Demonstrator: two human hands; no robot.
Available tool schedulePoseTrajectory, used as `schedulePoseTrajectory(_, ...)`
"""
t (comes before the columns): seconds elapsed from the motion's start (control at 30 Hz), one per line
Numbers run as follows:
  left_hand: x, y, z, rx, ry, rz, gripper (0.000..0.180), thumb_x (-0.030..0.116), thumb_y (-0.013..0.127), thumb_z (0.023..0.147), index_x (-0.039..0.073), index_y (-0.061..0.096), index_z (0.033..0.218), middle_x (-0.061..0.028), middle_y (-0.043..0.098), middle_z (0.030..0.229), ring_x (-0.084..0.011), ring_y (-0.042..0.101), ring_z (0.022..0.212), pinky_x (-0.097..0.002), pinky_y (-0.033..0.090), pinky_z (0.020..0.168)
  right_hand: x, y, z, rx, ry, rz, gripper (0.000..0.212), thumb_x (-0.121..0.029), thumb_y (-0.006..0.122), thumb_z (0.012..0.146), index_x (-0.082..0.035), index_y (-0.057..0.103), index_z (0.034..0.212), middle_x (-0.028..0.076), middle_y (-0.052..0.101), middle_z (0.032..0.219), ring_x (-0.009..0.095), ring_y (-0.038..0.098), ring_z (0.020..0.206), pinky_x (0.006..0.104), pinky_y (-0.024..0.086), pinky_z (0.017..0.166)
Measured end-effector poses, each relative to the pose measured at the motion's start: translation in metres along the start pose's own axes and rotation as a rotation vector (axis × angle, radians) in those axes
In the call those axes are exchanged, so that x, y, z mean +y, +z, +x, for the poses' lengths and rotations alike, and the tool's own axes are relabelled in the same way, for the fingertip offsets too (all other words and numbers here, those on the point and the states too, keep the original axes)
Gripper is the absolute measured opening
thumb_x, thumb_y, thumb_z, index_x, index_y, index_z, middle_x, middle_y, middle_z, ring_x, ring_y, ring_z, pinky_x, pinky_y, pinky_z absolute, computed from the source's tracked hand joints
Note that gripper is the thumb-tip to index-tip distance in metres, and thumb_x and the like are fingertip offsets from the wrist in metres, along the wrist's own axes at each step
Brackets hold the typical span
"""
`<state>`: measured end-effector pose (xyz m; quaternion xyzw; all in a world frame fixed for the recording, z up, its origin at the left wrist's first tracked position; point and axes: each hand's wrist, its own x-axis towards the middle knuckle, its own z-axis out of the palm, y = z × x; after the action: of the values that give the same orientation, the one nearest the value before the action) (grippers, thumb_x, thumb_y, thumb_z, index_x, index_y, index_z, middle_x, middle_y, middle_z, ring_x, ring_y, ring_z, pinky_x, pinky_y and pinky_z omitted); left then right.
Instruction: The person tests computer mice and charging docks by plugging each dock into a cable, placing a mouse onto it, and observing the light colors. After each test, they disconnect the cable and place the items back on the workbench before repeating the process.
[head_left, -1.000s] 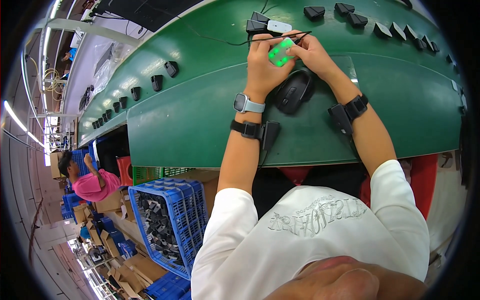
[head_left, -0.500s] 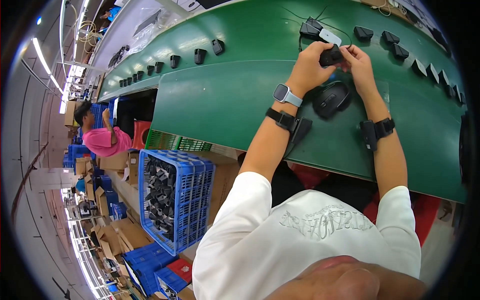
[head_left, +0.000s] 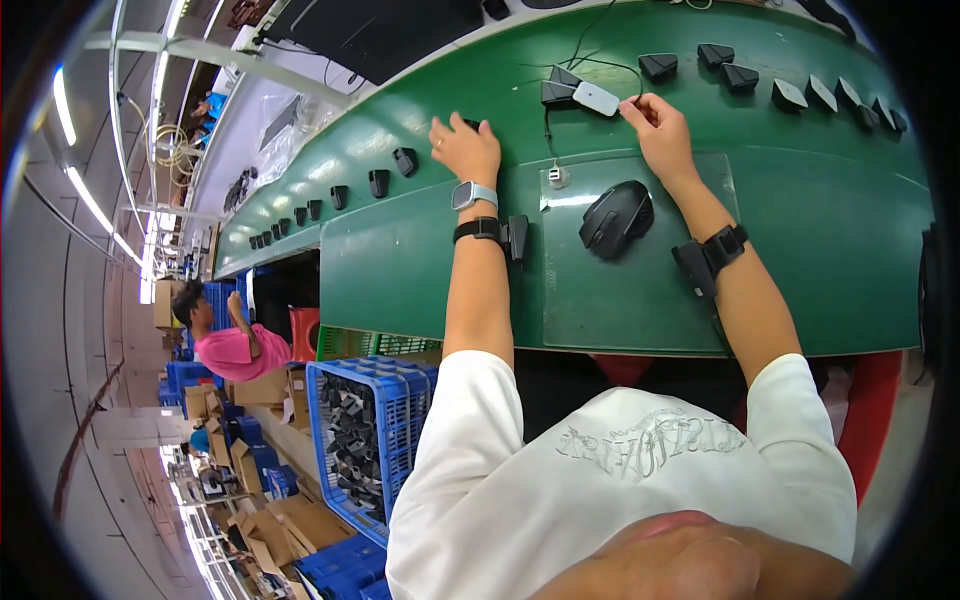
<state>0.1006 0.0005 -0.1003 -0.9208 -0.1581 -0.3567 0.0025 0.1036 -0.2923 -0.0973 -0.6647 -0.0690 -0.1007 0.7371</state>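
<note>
On the green table at the left, my left hand (head_left: 467, 152) has its thumb and fingers around a small black plastic piece (head_left: 473, 124), mostly hidden by the hand. Further right, my right hand (head_left: 658, 132) pinches the end of a thin black cable (head_left: 640, 80) beside a small white device (head_left: 597, 99). That device leans against a black angular block (head_left: 560, 88). Below, between my arms, a black computer mouse (head_left: 617, 220) lies on a clear sheet (head_left: 570, 305). Near the sheet's top edge is a small white USB plug (head_left: 556, 177).
A row of black pieces (head_left: 378, 183) runs down the table's left side. Several black wedge-shaped pieces (head_left: 740, 78) stand along the far right. A blue crate (head_left: 400, 400) full of black parts stands at the left below the table. A person in pink (head_left: 240, 350) sits beyond it.
My hands have moved apart. My left hand has carried the black piece leftward to the end of the row, and my right hand has gone to the cable. The view has shifted.
</note>
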Motion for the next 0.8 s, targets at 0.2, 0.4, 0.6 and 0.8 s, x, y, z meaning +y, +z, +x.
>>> schedulePoseTrajectory(0.2, 0.071, 0.013, 0.022, -0.274, 0.578, -0.494, 0.044, 0.017, 0.075, 0.078, 0.006, 0.066, 0.119, -0.0201, 0.064, 0.126, -0.0406, 0.061, 0.114, -0.0492, 0.048, 0.098, -0.010, -0.003, -0.003, -0.134, 0.069, 0.044, 0.015, -0.015, 0.072, 0.093, -0.001, 0.070, 0.096, -0.001, 0.067, 0.078, 0.005, 0.057, 0.070, 0.0220, 0.046, 0.064)
schedulePoseTrajectory(0.4, 0.071, 0.000, 0.012, -0.273, 0.193, -0.568, 0.043, 0.026, 0.082, 0.081, -0.002, 0.066, 0.110, -0.0176, 0.071, 0.106, -0.0344, 0.068, 0.097, -0.0442, 0.053, 0.086, -0.012, -0.004, -0.002, -0.193, 0.168, 0.260, 0.012, -0.013, 0.069, 0.096, -0.001, 0.067, 0.101, 0.001, 0.066, 0.083, 0.006, 0.059, 0.072, 0.0219, 0.048, 0.065)
schedulePoseTrajectory(0.6, 0.087, -0.040, -0.029, -0.568, -0.544, -2.044, 0.030, 0.019, 0.062, 0.102, 0.004, 0.055, 0.127, -0.0126, 0.064, 0.120, -0.0259, 0.065, 0.108, -0.0394, 0.057, 0.091, -0.014, -0.007, 0.000, -0.264, 0.113, 0.405, 0.016, -0.014, 0.073, 0.094, 0.000, 0.070, 0.098, 0.005, 0.072, 0.091, 0.010, 0.066, 0.083, 0.0256, 0.054, 0.077)
schedulePoseTrajectory(0.8, 0.084, -0.062, -0.044, -0.711, -0.416, -2.117, 0.029, 0.002, 0.054, 0.095, -0.002, 0.054, 0.123, -0.0207, 0.061, 0.119, -0.0318, 0.067, 0.108, -0.0483, 0.060, 0.095, -0.018, -0.008, -0.005, -0.341, 0.139, 0.331, 0.015, -0.012, 0.073, 0.094, 0.001, 0.070, 0.101, 0.008, 0.072, 0.094, 0.013, 0.067, 0.083, 0.0270, 0.055, 0.079)
